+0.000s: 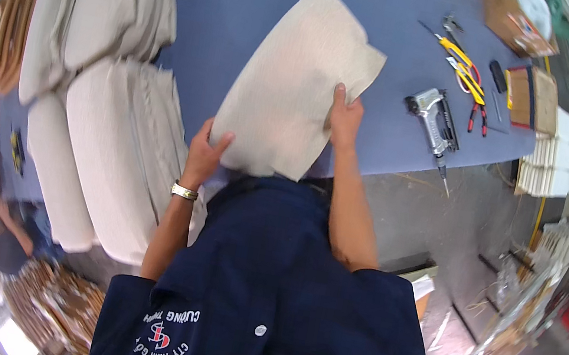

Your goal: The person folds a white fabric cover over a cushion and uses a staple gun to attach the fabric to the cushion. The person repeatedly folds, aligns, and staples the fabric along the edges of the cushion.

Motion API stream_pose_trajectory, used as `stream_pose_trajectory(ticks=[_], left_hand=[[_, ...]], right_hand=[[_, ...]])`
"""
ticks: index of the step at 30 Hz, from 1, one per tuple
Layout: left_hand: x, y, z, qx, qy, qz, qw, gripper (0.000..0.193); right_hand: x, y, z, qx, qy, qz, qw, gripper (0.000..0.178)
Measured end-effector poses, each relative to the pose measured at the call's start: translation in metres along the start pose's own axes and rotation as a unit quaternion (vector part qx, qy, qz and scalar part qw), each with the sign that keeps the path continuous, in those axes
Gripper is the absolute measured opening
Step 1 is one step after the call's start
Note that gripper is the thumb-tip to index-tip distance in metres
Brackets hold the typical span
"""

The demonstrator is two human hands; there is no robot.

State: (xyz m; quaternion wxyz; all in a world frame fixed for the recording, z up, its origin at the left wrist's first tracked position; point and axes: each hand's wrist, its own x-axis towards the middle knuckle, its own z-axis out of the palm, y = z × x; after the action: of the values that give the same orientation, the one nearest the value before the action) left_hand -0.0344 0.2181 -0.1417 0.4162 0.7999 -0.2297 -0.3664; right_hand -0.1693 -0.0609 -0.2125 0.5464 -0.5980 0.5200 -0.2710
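Over the near edge of the blue-covered table I hold a beige fabric-covered panel, rounded at its far end, with a loose flap of fabric on its right. My left hand grips its lower left corner, thumb on top and fingers mostly hidden beneath. On the right edge, by the flap, my right hand is closed in the same way, its thumb upright on the fabric. A silver staple gun with an air fitting lies to the right, apart from both hands.
Stacks of similar beige panels stand close on the left. At the right of the table lie yellow cutters, red-handled pliers, a dark-handled tool and cardboard boxes. A person is at the far left.
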Motion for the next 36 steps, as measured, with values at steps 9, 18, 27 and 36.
stream_pose_trajectory(ticks=[9,18,27,36], left_hand=[[-0.044,-0.05,0.086,-0.599,0.182,-0.123,0.77,0.07],[-0.019,-0.035,0.146,-0.597,0.325,-0.107,0.726,0.075],[-0.05,0.08,0.152,-0.677,0.312,-0.175,0.643,0.06],[-0.077,0.037,0.212,-0.553,0.374,-0.15,0.729,0.057]], right_hand=[[-0.093,-0.012,-0.03,-0.105,-0.41,0.181,0.888,0.052],[-0.099,-0.032,-0.04,-0.203,-0.462,0.062,0.861,0.06],[-0.098,-0.107,-0.094,-0.141,-0.435,-0.045,0.888,0.045],[-0.118,-0.111,-0.089,-0.232,-0.495,-0.199,0.814,0.048]])
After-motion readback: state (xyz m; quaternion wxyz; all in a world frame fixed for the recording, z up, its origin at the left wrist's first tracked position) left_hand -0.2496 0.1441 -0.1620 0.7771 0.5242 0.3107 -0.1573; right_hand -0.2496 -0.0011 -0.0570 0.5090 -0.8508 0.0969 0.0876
